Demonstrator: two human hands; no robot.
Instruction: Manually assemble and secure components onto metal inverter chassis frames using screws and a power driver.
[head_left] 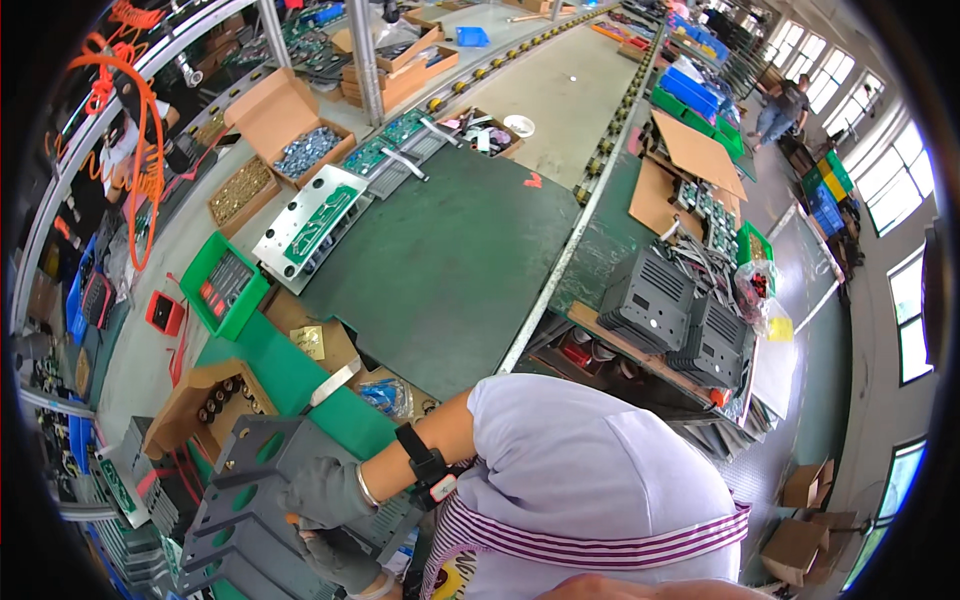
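Because grey metal panels with cutouts (250, 470) are ranked over the green surface (235, 348), easy reach is presumably allowed; the right hand (328, 491) and left hand (342, 560) are curled together against them, but what is gripped cannot be told.

1 head-worn fisheye camera looks down, close above the white shirt (590, 450), reaching past the green workbench (450, 260) to windows (908, 165).

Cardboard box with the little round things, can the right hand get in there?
Probably yes. The cardboard box is open and near the right hand, though a grey metal panel is partly between them, so it might need to reach over.
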